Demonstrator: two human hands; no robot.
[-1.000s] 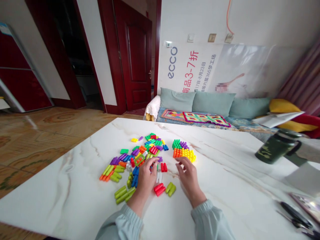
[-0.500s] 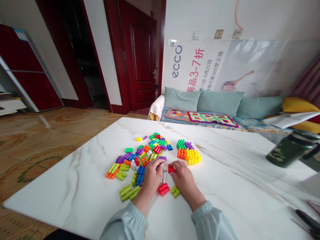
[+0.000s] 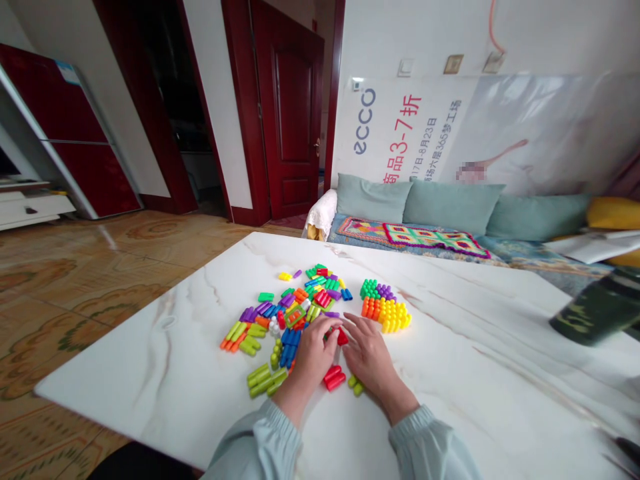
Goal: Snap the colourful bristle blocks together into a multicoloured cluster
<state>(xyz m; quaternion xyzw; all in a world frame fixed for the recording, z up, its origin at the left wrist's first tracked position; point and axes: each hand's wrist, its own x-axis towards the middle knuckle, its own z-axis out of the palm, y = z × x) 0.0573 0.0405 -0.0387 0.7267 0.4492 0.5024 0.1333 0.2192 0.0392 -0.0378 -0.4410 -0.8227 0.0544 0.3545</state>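
Observation:
My left hand [image 3: 314, 357] has its thumb and forefinger closed on a red plastic building block [image 3: 343, 336], partly hidden by the fingers. Close beside it, my right hand [image 3: 371, 352] has its fingers stretched out around the right side of the same block. Below the hands lie another red block [image 3: 335, 378] and a lime-green block [image 3: 355, 385]. Left of my left hand are blue blocks [image 3: 289, 347] and lime-green blocks [image 3: 265, 380]. Beyond the right hand stand grouped yellow blocks [image 3: 396, 317], orange blocks [image 3: 371, 307], green blocks [image 3: 369, 289] and purple blocks [image 3: 387, 292].
A loose pile of mixed blocks [image 3: 313, 293] spreads over the white marbled table [image 3: 465, 407]. At the right stands a dark green camouflage mug [image 3: 590, 313]. A dark object [image 3: 629, 448] lies at the lower right edge. Behind the table is a sofa with cushions [image 3: 453, 203].
The right fingers have loosened from the red block and spread out, while the left thumb and forefinger have come onto it. The whole view has shifted slightly, moving the scene rightward.

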